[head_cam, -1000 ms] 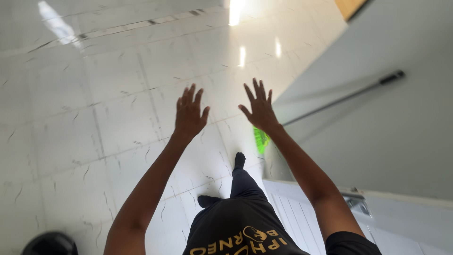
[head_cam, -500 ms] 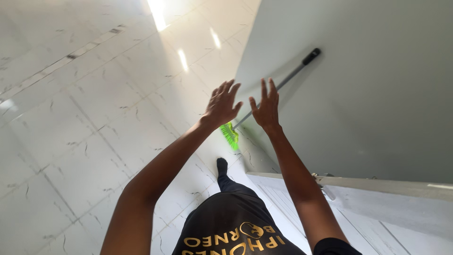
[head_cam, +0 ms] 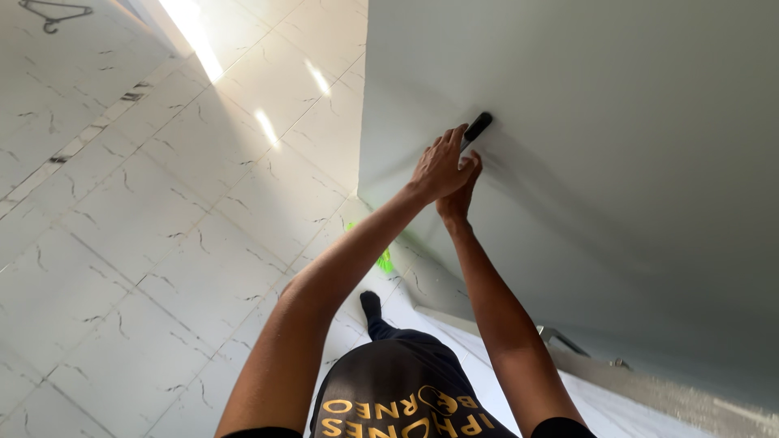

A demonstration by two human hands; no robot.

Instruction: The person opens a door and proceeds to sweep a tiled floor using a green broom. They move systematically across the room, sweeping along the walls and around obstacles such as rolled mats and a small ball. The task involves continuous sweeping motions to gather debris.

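A broom leans against the grey wall [head_cam: 617, 146]. Its black handle tip [head_cam: 478, 126] shows just above my hands, and its green bristles [head_cam: 382, 260] rest on the floor behind my left forearm. My left hand [head_cam: 436, 168] is wrapped over the top of the handle, just below the tip. My right hand [head_cam: 459, 193] closes on the handle right beneath it, partly hidden by the left hand. Both arms stretch forward and meet at the handle.
White marble-patterned tiles [head_cam: 162, 211] cover the floor on the left. A wire clothes hanger [head_cam: 53, 12] lies at the far top left. A white door edge with a metal handle [head_cam: 560, 334] is at lower right. My black-socked foot [head_cam: 371, 304] stands near the wall.
The view swung right toward the wall. Both hands were spread open in the air; they have come together and closed on the top of the broom handle.
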